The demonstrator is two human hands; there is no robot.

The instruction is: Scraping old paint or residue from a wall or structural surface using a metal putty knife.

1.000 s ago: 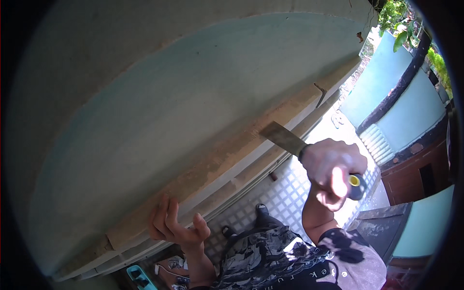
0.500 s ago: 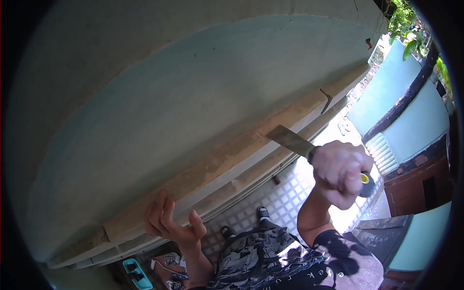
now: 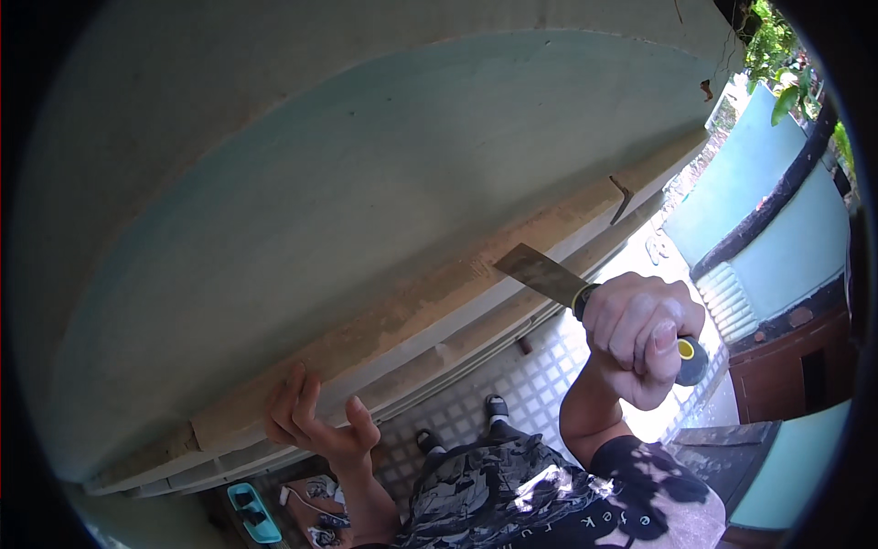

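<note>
In my right hand [image 3: 645,329] is a putty knife [image 3: 546,277], its dark handle with yellow trim wrapped by my fingers. The flat metal blade points left, its end at the worn, patchy ledge [image 3: 366,334] that runs along the wall; whether the edge touches cannot be made out. My left hand [image 3: 320,421] is open, fingers spread, the fingertips resting against the ledge's front edge further left. Scratch marks show on the ledge just left of the blade.
A pale green wall [image 3: 366,165] rises beyond the ledge. A dark metal bracket [image 3: 622,199] sticks out at the ledge's right part. Below are a checkered tile floor [image 3: 466,393], a teal tray [image 3: 254,512] and a brown surface with a white cable. Sandals [image 3: 657,249] lie at right.
The putty knife and right hand have shifted slightly, with the blade a little further left along the ledge. My left hand stays at the ledge. The view has tilted slightly.
</note>
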